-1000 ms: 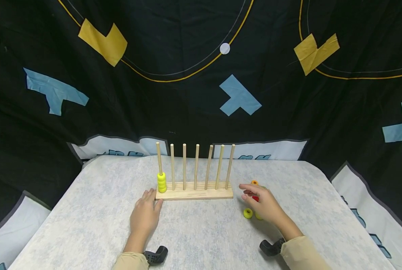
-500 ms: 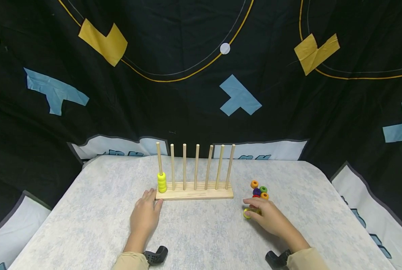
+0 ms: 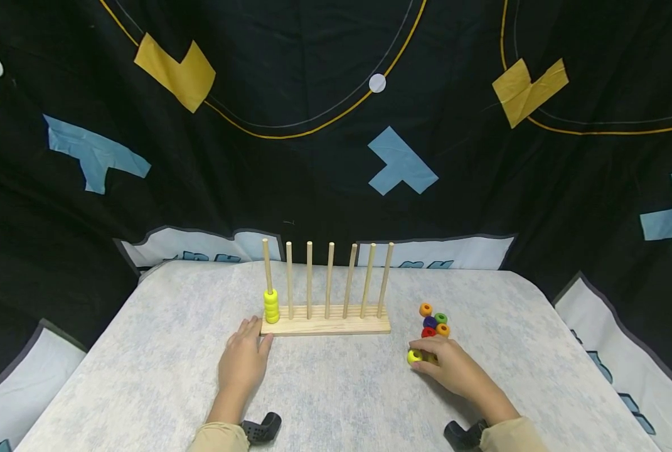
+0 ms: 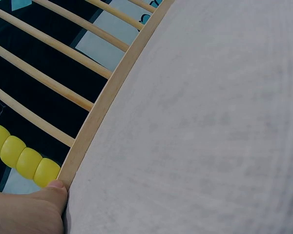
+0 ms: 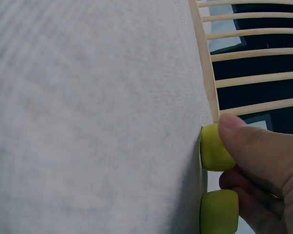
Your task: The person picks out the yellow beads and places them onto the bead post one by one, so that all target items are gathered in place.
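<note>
Tabletop [image 3: 336,402] carries it all; nearest, the right hand [image 3: 448,367] pinches a yellow bead [image 5: 214,151] between thumb [image 5: 256,144] and curled fingers [image 5: 254,202], the bead seemingly resting on the surface. A second yellow bead [image 5: 219,212] sits just beside it, below the hand. Both look like painted wood, so they should be light, hard and not easily broken, though their smooth, rounded sides may slip or roll; the surest hold is across the bulging outer wall, leaving the hole free. The left hand [image 3: 242,364] rests against the near left corner of the wooden base [image 3: 327,326], fingers fairly straight, thumb at its front edge; the base looks stiff yet light enough to shift, and its corner makes a good steadying point. Beyond the right hand lie red, purple, orange and green beads [image 3: 428,333]. Farthest, seven slender pegs [image 3: 329,279] look rigid but poor handles; the leftmost bears four stacked yellow beads [image 3: 271,306].
</note>
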`<action>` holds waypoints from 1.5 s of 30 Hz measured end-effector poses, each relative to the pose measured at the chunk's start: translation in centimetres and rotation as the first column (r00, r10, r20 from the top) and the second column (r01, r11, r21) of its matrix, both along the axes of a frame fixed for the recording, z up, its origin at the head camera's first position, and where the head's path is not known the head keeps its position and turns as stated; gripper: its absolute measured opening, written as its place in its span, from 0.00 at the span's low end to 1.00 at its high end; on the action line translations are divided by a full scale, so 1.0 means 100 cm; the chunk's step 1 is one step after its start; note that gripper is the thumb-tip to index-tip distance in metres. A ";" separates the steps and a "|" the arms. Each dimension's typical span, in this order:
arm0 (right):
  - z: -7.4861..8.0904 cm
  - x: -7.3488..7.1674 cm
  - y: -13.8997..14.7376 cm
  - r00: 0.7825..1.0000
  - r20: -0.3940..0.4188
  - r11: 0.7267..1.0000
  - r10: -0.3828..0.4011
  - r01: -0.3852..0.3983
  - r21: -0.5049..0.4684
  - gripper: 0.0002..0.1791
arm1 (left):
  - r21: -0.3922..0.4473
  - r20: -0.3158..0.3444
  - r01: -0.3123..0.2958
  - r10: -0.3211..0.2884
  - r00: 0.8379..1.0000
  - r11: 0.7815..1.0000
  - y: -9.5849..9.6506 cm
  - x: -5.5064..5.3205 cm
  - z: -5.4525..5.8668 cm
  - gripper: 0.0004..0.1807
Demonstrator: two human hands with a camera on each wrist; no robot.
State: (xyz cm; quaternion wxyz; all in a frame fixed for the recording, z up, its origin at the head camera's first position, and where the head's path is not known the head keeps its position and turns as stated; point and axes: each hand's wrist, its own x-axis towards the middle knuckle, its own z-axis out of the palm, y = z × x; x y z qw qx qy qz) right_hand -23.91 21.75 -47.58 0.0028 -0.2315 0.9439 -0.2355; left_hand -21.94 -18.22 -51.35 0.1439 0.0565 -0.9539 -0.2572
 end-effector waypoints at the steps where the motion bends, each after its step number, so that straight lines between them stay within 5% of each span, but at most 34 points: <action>1: 0.000 0.000 0.000 1.000 -0.001 1.000 0.001 -0.001 0.009 0.19 | 0.001 -0.002 0.000 0.000 1.000 1.000 0.000 0.000 0.000 0.30; 11: 0.000 -0.002 -0.004 1.000 -0.005 1.000 -0.004 0.004 0.018 0.16 | 0.003 0.004 0.006 -0.006 1.000 1.000 0.000 0.001 0.001 0.30; 32: 0.002 -0.005 -0.021 0.999 -0.028 0.979 -0.019 0.013 -0.202 0.17 | 0.004 0.008 0.007 -0.007 1.000 1.000 0.000 0.001 0.001 0.30; 45: 0.013 -0.006 -0.058 0.994 -0.053 0.962 0.097 -0.107 -0.250 0.17 | 0.007 0.009 0.004 -0.004 1.000 1.000 0.000 0.001 0.002 0.30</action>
